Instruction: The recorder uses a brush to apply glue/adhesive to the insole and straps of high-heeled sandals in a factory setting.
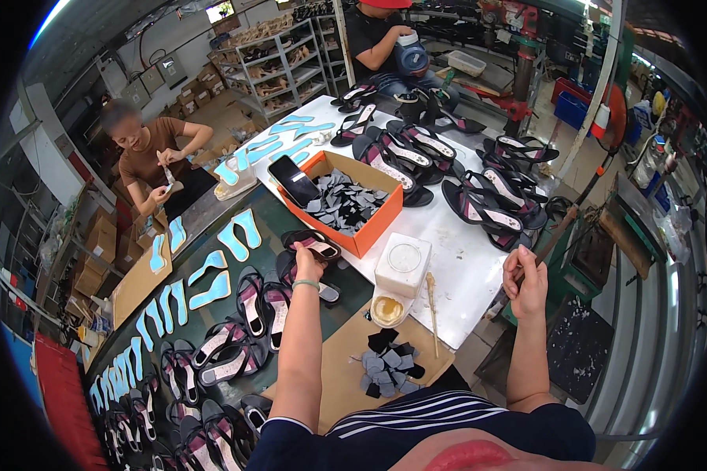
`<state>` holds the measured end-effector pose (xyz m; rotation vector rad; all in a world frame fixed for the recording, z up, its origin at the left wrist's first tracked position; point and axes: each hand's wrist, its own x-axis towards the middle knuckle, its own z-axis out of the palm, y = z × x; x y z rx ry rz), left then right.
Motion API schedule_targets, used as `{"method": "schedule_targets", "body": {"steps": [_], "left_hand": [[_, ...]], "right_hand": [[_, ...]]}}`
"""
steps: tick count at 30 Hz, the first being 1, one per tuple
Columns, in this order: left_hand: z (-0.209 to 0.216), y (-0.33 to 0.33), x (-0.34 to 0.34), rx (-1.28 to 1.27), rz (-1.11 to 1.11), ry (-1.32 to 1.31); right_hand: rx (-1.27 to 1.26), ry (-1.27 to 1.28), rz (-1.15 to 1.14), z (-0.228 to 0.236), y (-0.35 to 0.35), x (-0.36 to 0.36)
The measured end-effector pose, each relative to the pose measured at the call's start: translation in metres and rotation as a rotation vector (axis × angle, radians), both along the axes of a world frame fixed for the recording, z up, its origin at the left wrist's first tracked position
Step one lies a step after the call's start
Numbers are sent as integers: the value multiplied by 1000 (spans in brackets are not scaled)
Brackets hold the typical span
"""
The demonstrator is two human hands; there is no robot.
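My left hand reaches forward and grips a dark sandal beside the orange box, its fingers partly hidden by the sandal. Under that wrist another sandal lies on the green table. Raised over the right edge of the white table, my right hand has loosely bent fingers, slightly apart, and I see nothing in them. Grey and black square patches lie heaped on brown cardboard close to my body. A white block-shaped container stands between my hands, with a small dish of yellowish glue at its near side.
An orange box holds more patches, with a phone on its left edge. A thin stick lies beside the glue. Sandals crowd the back right; light-blue insoles line the left. Two co-workers sit beyond.
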<state>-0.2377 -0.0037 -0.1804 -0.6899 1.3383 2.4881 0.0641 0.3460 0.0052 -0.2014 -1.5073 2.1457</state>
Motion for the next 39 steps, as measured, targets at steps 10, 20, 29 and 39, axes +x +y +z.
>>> {"method": "schedule_targets", "body": {"steps": [10,20,29,39], "left_hand": [[17,5,14,76,67,114],[84,2,69,-152,-113,65],[111,-40,96,-258,28,414],[215,-64,128,-327,415,820]], "right_hand": [[-44,39,-124,2,8,3],[-32,32,-160,-2,13,0],[12,-51,-143,-14,10,-3],[163,-319,11,-46,16,-10]]}}
